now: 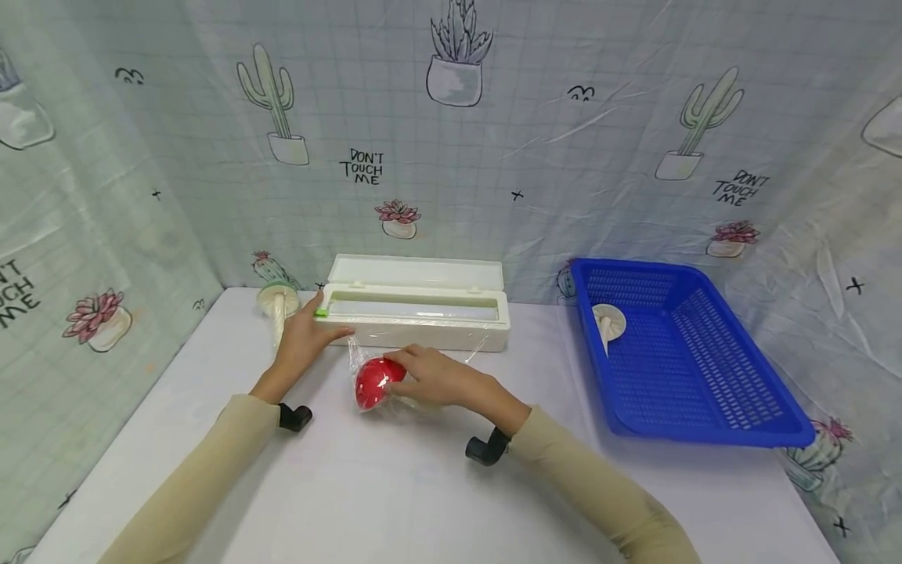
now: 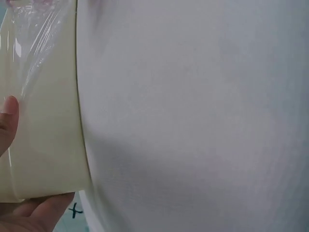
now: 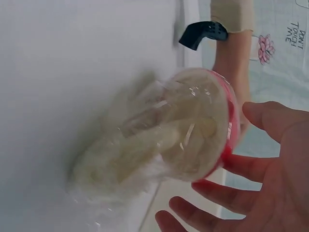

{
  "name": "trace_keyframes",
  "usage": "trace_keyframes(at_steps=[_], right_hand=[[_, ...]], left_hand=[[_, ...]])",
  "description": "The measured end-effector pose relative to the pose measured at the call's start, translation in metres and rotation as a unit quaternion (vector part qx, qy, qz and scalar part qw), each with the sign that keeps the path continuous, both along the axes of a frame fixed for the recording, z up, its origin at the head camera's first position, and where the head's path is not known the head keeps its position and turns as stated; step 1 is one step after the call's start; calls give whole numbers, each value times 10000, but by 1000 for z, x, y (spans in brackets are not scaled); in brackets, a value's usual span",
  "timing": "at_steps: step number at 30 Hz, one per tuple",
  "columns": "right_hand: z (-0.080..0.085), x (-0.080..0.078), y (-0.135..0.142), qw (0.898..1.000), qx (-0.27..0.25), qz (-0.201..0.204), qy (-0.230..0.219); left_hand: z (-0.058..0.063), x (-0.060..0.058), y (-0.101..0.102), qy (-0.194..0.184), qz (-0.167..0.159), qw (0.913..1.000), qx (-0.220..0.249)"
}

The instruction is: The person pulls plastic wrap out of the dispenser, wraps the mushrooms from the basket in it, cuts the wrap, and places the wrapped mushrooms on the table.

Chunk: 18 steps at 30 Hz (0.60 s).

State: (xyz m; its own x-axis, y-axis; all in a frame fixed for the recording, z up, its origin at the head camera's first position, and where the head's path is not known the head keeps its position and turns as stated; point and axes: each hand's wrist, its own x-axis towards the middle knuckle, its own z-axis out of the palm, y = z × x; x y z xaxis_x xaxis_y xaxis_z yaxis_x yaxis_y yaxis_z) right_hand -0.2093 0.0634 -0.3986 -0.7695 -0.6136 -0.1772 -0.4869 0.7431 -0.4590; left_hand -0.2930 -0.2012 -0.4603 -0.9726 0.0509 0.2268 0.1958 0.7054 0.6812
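A toy mushroom with a red cap (image 1: 371,384) and a pale stem (image 3: 130,157) lies on its side, wrapped in clear cling film. My right hand (image 1: 440,376) holds it by the cap, thumb and fingertips on the red surface, the other fingers spread. Behind it stands a long white cling film dispenser (image 1: 423,335), its lid raised. My left hand (image 1: 303,341) grips the dispenser's left end, thumb across the front and fingers behind, as the left wrist view shows. Clear film (image 2: 41,43) hangs down the dispenser's front towards the mushroom.
A mushroom with a pale green cap (image 1: 278,299) stands left of the dispenser. To the right is a blue plastic basket (image 1: 712,435) with a pale-capped mushroom (image 1: 610,319) at its left wall. Printed cloth (image 1: 451,157) hangs behind the white table (image 1: 395,501).
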Motion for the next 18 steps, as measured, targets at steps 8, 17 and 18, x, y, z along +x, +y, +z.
trace_keyframes(at_steps=[8, 17, 18], right_hand=[[39, -39, -15, 9961, 16, 556, 688], [50, -109, -65, 9870, 1, 1157, 1117], [48, -114, -71, 9869, 17, 1186, 1094]], left_hand=[[-4, -3, -5, 252, 121, 9994, 181], [-3, -2, -9, -26, 208, 9979, 616], [-3, -2, -9, -44, 191, 9977, 649]])
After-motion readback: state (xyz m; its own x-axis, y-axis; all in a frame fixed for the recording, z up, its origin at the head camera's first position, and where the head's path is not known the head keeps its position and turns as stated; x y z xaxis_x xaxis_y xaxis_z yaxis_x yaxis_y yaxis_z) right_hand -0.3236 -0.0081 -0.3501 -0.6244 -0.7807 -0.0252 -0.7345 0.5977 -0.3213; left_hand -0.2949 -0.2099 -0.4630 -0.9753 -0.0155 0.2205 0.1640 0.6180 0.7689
